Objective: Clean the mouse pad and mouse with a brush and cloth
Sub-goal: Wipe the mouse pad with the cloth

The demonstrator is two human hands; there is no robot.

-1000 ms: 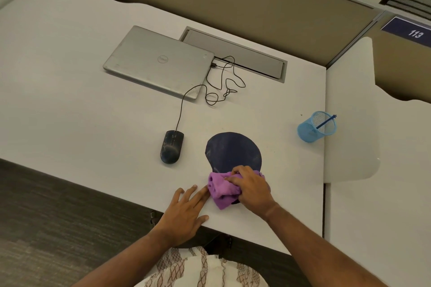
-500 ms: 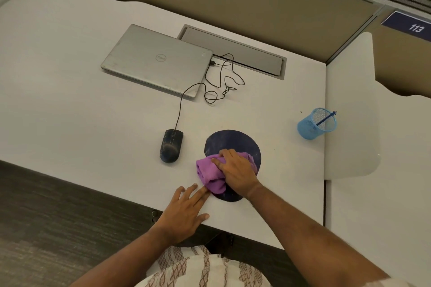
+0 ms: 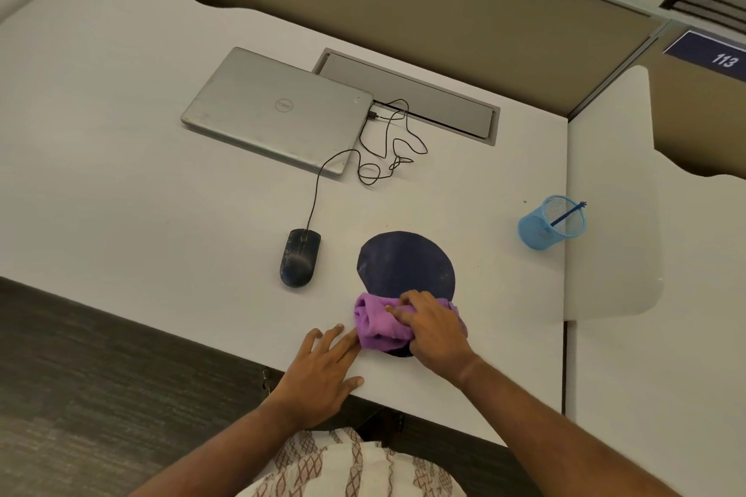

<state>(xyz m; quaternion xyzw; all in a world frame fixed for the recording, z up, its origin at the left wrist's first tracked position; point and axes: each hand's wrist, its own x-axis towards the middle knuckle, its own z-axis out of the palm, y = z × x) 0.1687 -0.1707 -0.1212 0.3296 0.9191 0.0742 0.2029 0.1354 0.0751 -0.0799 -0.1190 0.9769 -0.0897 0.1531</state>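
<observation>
A dark round mouse pad (image 3: 405,264) lies on the white desk (image 3: 121,194) near its front edge. My right hand (image 3: 434,331) presses a bunched purple cloth (image 3: 379,325) onto the pad's near part, which the cloth and hand hide. My left hand (image 3: 323,369) lies flat on the desk just left of the cloth, fingers spread, fingertips close to the pad's near-left rim. A dark wired mouse (image 3: 299,257) sits to the left of the pad, dusty on top. A blue brush (image 3: 567,213) stands in a blue mesh cup (image 3: 545,228) at the right.
A closed silver laptop (image 3: 278,109) lies at the back, with the mouse's black cable (image 3: 387,145) looped beside it. A grey cable hatch (image 3: 407,95) runs behind it. A beige partition stands at the rear. A second desk section adjoins on the right.
My right hand pushed the cloth up over the pad's middle, then drew it back to the near edge. My left hand stayed flat in place.
</observation>
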